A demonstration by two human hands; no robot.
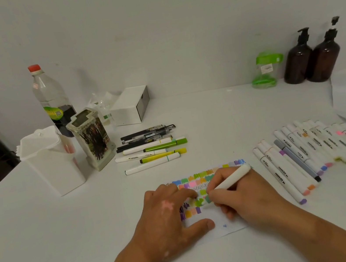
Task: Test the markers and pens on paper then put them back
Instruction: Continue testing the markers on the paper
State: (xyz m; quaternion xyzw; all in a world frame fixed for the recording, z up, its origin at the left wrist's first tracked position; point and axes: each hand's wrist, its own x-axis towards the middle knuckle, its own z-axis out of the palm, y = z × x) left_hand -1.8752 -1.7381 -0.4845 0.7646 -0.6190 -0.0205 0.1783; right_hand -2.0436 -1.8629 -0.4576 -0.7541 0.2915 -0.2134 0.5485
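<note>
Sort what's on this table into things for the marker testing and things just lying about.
For the job: paper under the left hand; marker in the right hand; marker row; pen pile; white holder and patterned holder, likely for putting back.

Lying about: plastic bottle; white box; green jar; two pump bottles.

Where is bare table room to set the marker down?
Bare table lies between the pen pile and the marker row, beyond the paper, and left of the left hand, in front of the white bin. Crowded: the marker row, the bottle and pen holder back left.
</note>
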